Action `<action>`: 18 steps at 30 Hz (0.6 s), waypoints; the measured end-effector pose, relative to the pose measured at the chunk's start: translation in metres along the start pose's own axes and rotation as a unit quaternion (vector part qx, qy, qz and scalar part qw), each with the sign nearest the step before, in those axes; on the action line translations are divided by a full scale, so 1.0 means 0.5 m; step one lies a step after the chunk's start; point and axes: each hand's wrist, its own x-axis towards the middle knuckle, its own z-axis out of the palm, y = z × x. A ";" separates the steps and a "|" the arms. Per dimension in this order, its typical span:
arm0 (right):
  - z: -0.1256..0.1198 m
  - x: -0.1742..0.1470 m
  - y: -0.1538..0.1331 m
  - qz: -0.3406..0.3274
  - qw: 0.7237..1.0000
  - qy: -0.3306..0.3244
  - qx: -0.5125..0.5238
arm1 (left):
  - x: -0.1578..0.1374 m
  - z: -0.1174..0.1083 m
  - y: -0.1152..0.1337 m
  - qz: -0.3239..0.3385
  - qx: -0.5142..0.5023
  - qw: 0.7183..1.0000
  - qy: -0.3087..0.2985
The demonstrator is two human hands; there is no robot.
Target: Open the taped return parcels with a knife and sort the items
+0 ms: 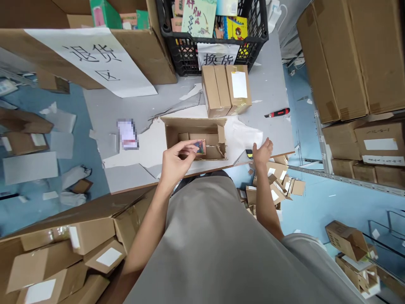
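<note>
My left hand (179,162) is over the near side of an open cardboard box (196,121) on the table, thumb and fingers curled together in a pinch. At its fingertips is a small colourful packet (200,147) with a dark picture on it; the fingers partly cover it. Inside the carton, loose cardboard flaps show around the packet. My right hand (263,152) is held out past the table's front edge with fingers apart and nothing in it. Close to it, a small black and yellow thing (249,154) lies by a white sheet (248,134).
Two taped cartons (217,90) stand behind the open box. Farther back are a black crate (183,57) of booklets and a large carton (136,50) with a paper sign. A red and black utility knife (278,112) lies at right. Stacked cartons (341,55) line the right.
</note>
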 end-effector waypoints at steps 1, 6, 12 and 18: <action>-0.011 -0.005 -0.001 -0.022 1.000 0.012 0.006 | -0.001 -0.002 -0.005 -0.006 -0.006 1.000 0.001; -0.078 -0.053 -0.052 -0.135 0.988 0.055 0.053 | -0.008 -0.016 -0.027 -0.030 -0.033 0.999 -0.009; -0.150 -0.176 -0.216 -0.323 0.937 -0.003 0.131 | -0.007 -0.035 -0.055 -0.021 -0.043 0.999 -0.003; -0.101 -0.208 -0.416 -0.452 0.862 -0.229 -0.022 | 0.005 -0.064 -0.071 -0.010 -0.016 1.000 0.003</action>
